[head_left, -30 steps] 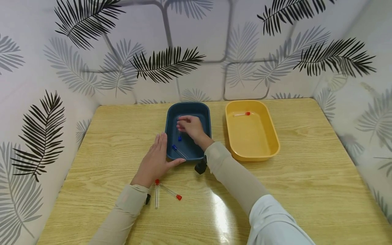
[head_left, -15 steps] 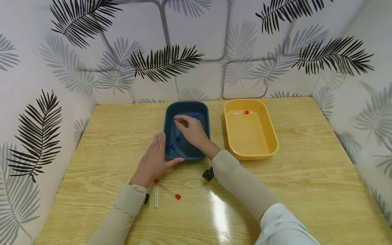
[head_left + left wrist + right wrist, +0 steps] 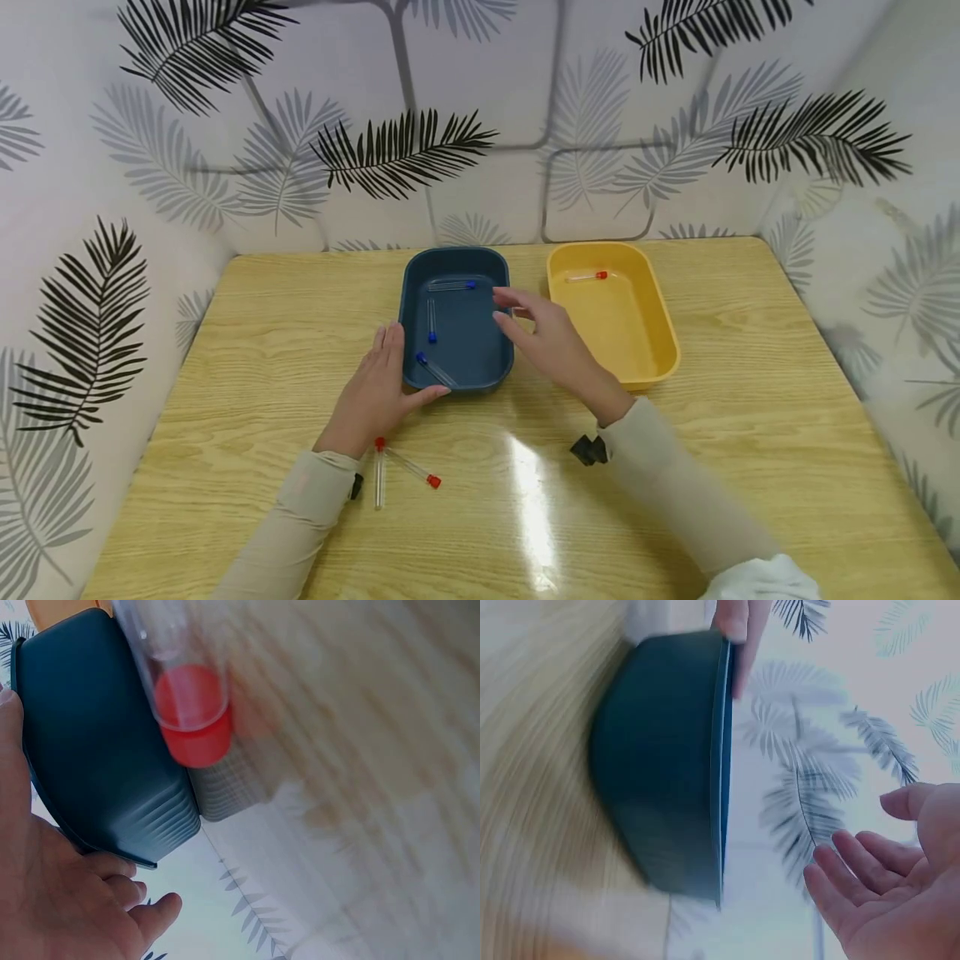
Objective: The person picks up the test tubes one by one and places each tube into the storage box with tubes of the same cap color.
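Note:
My left hand rests against the near left corner of the dark blue tray, thumb along its front rim and fingers on the left side. In the left wrist view its fingers lie at the tray's edge. Inside the tray are three blue-capped test tubes: one across the back, one lengthwise, one slanted at the front. My right hand, holding nothing, hovers between the two trays with loosely bent fingers; in the right wrist view the hand is apart from the blue tray.
A yellow tray stands to the right, holding a red-capped test tube. Two more red-capped tubes lie on the table near my left wrist, one pointing toward me and one slanted. A patterned wall rises behind.
My right hand has let go of a blue-capped test tube at the back of the blue tray and moved right, out over the tray's right rim. My left hand has stayed in place.

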Action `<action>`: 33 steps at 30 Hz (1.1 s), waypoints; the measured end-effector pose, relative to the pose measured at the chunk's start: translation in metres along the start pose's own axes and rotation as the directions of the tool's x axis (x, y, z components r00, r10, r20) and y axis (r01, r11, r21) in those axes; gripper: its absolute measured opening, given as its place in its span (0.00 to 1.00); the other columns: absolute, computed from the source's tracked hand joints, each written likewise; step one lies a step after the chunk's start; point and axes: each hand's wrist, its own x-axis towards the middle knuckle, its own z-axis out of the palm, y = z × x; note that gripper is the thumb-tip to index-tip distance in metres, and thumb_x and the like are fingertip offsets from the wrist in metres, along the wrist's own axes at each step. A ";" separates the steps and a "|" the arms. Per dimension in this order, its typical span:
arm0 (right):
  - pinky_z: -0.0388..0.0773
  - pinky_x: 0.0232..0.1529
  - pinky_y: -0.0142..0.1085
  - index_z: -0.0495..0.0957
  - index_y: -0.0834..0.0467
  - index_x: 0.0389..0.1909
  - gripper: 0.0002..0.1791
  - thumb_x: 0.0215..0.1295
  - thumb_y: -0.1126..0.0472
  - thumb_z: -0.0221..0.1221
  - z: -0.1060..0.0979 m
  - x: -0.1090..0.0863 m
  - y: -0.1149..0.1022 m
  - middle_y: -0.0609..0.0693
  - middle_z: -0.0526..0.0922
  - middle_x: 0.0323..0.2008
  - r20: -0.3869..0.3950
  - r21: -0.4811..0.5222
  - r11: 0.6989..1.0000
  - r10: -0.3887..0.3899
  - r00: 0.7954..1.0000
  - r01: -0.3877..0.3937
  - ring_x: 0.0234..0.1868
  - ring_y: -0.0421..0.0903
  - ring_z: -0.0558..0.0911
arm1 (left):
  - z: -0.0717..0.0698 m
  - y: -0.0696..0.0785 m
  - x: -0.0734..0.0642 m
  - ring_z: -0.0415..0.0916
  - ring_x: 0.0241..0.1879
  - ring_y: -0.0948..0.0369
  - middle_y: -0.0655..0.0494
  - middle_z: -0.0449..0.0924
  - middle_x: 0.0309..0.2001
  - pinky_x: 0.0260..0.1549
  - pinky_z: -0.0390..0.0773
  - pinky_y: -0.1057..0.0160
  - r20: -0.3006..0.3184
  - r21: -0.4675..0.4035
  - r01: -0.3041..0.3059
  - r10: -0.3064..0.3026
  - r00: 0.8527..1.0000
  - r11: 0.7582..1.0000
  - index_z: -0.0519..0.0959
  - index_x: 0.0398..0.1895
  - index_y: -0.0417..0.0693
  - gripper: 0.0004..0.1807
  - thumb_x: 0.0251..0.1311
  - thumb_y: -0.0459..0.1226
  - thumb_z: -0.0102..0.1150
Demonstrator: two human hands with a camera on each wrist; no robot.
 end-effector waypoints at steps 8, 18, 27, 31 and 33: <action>0.66 0.59 0.47 0.66 0.60 0.64 0.27 0.67 0.53 0.54 -0.060 -0.035 0.025 0.55 0.71 0.60 -0.027 -0.249 0.968 -0.029 0.999 0.022 0.59 0.52 0.70 | -0.002 0.001 -0.001 0.31 0.71 0.54 0.46 0.35 0.73 0.66 0.47 0.52 0.001 -0.012 -0.004 0.004 1.000 1.000 0.32 0.73 0.43 0.64 0.45 0.77 0.37; 0.55 0.63 0.54 0.56 0.59 0.69 0.36 0.66 0.45 0.53 -0.113 -0.069 0.062 0.58 0.60 0.67 -0.019 -0.362 0.921 0.145 0.989 -0.142 0.67 0.57 0.57 | -0.003 0.002 -0.001 0.30 0.71 0.54 0.45 0.36 0.73 0.66 0.47 0.52 0.008 -0.016 0.003 -0.003 1.000 1.000 0.32 0.73 0.43 0.64 0.45 0.77 0.37; 0.45 0.66 0.53 0.41 0.60 0.73 0.49 0.63 0.37 0.52 -0.128 -0.091 0.081 0.56 0.41 0.72 0.049 -0.491 0.852 0.237 0.970 -0.183 0.72 0.51 0.41 | -0.002 0.002 -0.001 0.30 0.71 0.56 0.46 0.36 0.73 0.66 0.47 0.52 0.004 -0.016 0.002 -0.002 1.000 1.000 0.32 0.73 0.44 0.64 0.44 0.77 0.37; 0.45 0.66 0.54 0.39 0.63 0.72 0.53 0.61 0.35 0.52 -0.129 -0.096 0.089 0.56 0.38 0.72 0.077 -0.544 0.821 0.258 0.963 -0.177 0.72 0.51 0.38 | -0.002 0.001 -0.001 0.29 0.71 0.56 0.46 0.36 0.73 0.66 0.47 0.52 0.005 -0.019 0.002 -0.002 1.000 1.000 0.32 0.73 0.44 0.64 0.44 0.77 0.38; 0.45 0.66 0.53 0.37 0.63 0.72 0.55 0.59 0.33 0.51 -0.129 -0.098 0.094 0.56 0.37 0.72 0.087 -0.570 0.803 0.273 0.958 -0.177 0.72 0.51 0.37 | -0.002 0.001 -0.001 0.29 0.71 0.55 0.46 0.36 0.73 0.66 0.47 0.51 0.005 -0.021 0.001 -0.001 1.000 1.000 0.32 0.73 0.44 0.64 0.44 0.77 0.38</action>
